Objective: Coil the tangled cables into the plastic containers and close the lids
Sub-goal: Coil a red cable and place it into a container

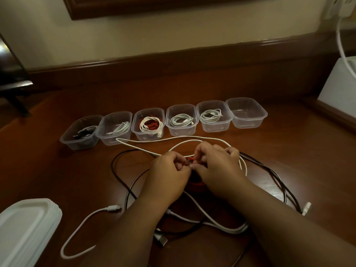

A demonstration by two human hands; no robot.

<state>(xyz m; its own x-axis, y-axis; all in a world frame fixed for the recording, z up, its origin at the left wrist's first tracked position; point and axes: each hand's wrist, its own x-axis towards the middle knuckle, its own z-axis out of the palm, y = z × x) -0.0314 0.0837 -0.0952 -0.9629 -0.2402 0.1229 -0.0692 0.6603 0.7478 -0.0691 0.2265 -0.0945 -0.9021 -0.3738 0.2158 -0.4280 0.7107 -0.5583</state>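
Observation:
Both hands meet over a tangle of white cable (194, 141) and black cable (119, 176) on the wooden table. My left hand (167, 174) and my right hand (217, 168) pinch a red cable (189, 158) between their fingertips; more red cable (194, 185) shows below the hands. Behind runs a row of several clear plastic containers without lids. One holds a black cable (82, 132), the others white coils (182, 120), one with red and white (150, 124). The rightmost container (246, 112) holds nothing.
A stack of white lids (27, 228) lies at the near left. A white box (341, 87) stands at the far right with a white cord (341, 41) running up to a wall socket. A dark chair (11, 78) is at the far left.

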